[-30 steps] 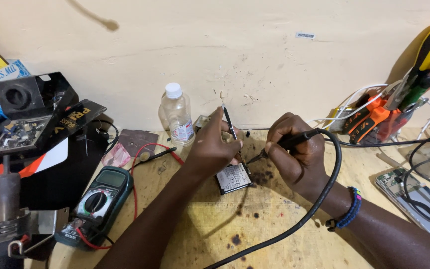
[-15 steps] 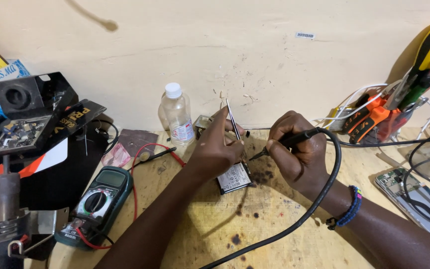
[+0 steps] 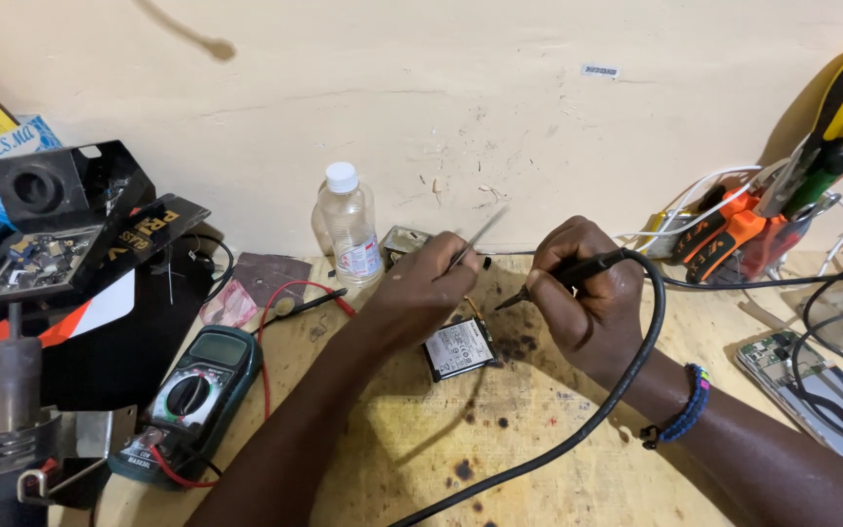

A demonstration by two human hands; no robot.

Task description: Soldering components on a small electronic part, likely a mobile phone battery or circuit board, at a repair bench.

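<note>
Our left hand (image 3: 421, 288) now tilts the tweezers (image 3: 477, 237) rightward; right hand (image 3: 587, 293) grips the iron (image 3: 563, 275). The battery (image 3: 461, 347) stays on the bench (image 3: 500, 439), its top edge hidden.

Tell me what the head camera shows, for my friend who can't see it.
A person's right hand holds a black corded soldering iron while the left hand holds thin tweezers over a small battery on a scorched wooden bench, a green multimeter nearby.

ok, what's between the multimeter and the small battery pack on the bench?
Head view: the left forearm crosses over that stretch between the multimeter and the battery pack; beside it, a red lead on bare wood.
</note>
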